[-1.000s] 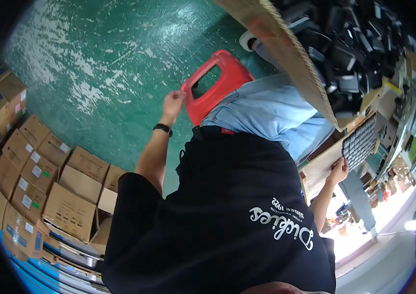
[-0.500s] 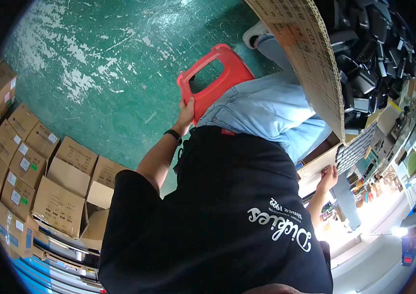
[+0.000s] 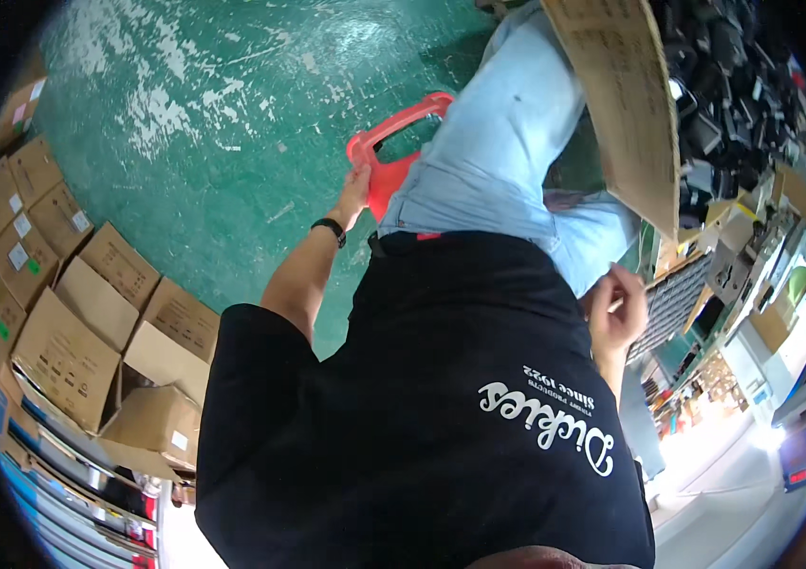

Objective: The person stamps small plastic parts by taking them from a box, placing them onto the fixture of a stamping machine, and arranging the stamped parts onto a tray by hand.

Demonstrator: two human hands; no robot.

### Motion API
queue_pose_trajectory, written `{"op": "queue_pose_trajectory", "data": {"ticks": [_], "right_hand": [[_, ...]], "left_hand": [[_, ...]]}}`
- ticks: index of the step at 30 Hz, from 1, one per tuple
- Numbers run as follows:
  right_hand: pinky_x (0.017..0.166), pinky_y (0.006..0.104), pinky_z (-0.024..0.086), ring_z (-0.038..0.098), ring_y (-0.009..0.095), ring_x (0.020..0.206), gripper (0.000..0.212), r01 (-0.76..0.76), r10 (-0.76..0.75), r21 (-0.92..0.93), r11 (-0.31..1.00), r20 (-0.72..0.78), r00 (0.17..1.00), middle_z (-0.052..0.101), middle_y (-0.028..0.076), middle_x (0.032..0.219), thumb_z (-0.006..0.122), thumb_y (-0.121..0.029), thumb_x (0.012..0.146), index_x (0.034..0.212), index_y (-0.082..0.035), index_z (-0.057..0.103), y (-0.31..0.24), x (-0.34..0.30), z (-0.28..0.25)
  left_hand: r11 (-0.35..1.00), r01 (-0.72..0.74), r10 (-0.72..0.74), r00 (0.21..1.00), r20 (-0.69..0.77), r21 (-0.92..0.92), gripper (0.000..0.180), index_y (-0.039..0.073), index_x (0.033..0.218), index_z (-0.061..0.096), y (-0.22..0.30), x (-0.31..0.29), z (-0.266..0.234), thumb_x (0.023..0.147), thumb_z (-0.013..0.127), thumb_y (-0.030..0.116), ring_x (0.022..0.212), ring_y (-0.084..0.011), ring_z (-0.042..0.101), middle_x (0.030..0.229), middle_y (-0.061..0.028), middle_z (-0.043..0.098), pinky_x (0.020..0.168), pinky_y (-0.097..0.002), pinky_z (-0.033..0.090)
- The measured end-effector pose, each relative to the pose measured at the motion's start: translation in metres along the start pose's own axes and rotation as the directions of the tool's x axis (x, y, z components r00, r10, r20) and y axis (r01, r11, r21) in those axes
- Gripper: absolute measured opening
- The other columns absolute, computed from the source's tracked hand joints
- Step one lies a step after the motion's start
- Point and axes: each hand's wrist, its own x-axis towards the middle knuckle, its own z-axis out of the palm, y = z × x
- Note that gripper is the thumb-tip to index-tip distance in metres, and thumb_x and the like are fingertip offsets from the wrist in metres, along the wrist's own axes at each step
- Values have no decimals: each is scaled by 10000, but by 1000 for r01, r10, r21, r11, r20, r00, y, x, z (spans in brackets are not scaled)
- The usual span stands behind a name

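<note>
The left hand [image 3: 357, 190] is curled round the edge of a red plastic stool [image 3: 393, 156], fingers closed on the rim beside its cut-out handle slot, a black band on the wrist just below. The stool stands on the green painted floor [image 3: 185, 123], which is scuffed and worn to white patches, and it sits directly behind the person's light blue jeans, partly hidden by them. On the far side of the stool from the left hand, past the black shirt, the right hand [image 3: 616, 308] is loosely bent, its fingers folded in near a dark perforated tray [image 3: 673, 299]; I cannot tell whether it grips the tray or only rests against it. Above that tray, a large corrugated cardboard box [image 3: 626, 104] leans with one flap down, and it is heaped with small black parts [image 3: 725, 95], boxy and glossy. Well away from the stool, across the bare floor, brown cardboard cartons [image 3: 71, 313] are stacked in rows, most taped shut with small white labels, a few with flaps standing open.
</note>
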Motion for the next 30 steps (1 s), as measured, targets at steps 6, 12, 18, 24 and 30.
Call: {"op": "queue_pose_trajectory", "data": {"ticks": [6, 12, 18, 24, 30], "right_hand": [[677, 260, 473, 548, 142, 734, 243, -96, 6, 256, 962, 330, 944, 660, 38, 901, 724, 68, 921, 1156, 8, 734, -48, 64, 57], [725, 260, 471, 544, 134, 803, 278, -340, 118, 203, 918, 680, 724, 619, 30, 988, 748, 62, 904, 1162, -18, 685, -68, 126, 106], [762, 273, 469, 541, 145, 843, 384, -467, 139, 129, 875, 856, 497, 574, 35, 1056, 802, 42, 862, 1191, -51, 629, -55, 165, 138], [766, 314, 487, 555, 182, 846, 456, -523, 244, -17, 852, 897, 369, 602, 65, 1073, 832, 26, 823, 1222, -35, 620, -60, 185, 139], [774, 347, 510, 586, 207, 870, 496, -560, 323, -176, 809, 930, 174, 642, 119, 1100, 823, 22, 820, 1270, -8, 618, -50, 207, 136]], "left_hand": [[961, -178, 208, 969, -134, 210, 498, -7, 1275, 665, 8, 72, -45, 1034, 628, 428, 920, -311, 717, 1074, -187, 739, 820, -432, 584], [800, -79, 14, 993, -114, -594, 349, 91, 1239, 737, 9, 163, 10, 1045, 676, 374, 788, -210, 697, 1007, -60, 788, 723, -360, 569], [988, 147, -155, 934, -322, -47, 518, 49, 1398, 647, -51, 227, 135, 1037, 577, 414, 1139, -356, 545, 1296, -162, 662, 943, -570, 353], [624, 452, -127, 863, -488, 638, 732, -1, 1590, 540, -129, 260, 190, 1028, 459, 462, 1560, -531, 362, 1641, -284, 511, 1208, -821, 95], [488, 467, -339, 880, -333, 737, 738, 71, 1590, 569, -201, 286, 182, 1021, 481, 532, 1533, -532, 404, 1647, -259, 512, 1198, -782, 226]]}}
